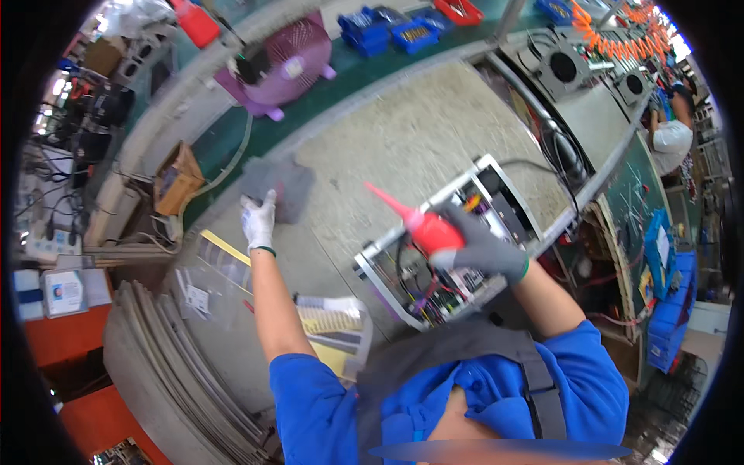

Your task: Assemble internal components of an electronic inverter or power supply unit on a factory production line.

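Observation:
My left hand [260, 222], in a white glove, is closed at the near edge of a dark grey, see-through sheet [293, 190], which is smeared by motion. My right hand [490, 249], in a grey glove, is wrapped round a red squeeze bottle [431, 231]. The bottle's long pointed nozzle aims up and to the left. Below that hand stands an uncovered electronic device with a pale metal frame [372, 252], its wires and circuit boards showing. Glove and forearm hide part of its inside.
Clear plastic bags with yellow strips [333, 322] lie by my left forearm. A purple fan [291, 66] and blue parts bins [415, 35] stand at the back. Grey panels [167, 364] are stacked at left. A metal rail [573, 217] edges the right side; another person [673, 136] is beyond.

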`<state>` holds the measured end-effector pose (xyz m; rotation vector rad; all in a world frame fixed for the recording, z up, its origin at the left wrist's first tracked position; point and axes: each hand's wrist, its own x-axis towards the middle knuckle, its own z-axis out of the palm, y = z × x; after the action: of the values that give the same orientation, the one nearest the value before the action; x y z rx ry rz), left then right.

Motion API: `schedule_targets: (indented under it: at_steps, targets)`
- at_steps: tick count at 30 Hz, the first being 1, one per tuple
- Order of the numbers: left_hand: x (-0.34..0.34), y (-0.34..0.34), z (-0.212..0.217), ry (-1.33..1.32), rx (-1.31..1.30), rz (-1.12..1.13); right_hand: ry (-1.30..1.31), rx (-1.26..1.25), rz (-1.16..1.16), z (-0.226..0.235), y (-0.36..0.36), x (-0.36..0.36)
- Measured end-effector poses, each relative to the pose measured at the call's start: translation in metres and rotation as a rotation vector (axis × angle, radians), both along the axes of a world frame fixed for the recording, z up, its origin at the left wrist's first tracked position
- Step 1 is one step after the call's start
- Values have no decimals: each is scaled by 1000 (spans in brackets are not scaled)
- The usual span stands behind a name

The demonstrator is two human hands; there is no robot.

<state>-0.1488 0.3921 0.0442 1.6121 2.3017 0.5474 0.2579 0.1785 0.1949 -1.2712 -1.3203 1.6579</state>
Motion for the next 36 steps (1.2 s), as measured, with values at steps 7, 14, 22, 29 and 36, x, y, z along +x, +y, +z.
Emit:
schedule_targets:
  at_steps: [7, 14, 22, 29, 36]
  targets:
    - [-8, -163, -59, -443, 78, -72, -514, 408, -496, 111, -48, 147]
    - [-3, -250, -49, -683, 70, 23, -1805, 660, -107, 40, -25, 321]
    - [50, -316, 31, -742, 220, 288, 28, 382, -463, 41, 52, 431]
    - [173, -281, 27, -448, 126, 44, -213, 495, -522, -23, 53, 253]
    - [181, -272, 10, -718, 95, 67, -287, 787, -104, -46, 3, 20]
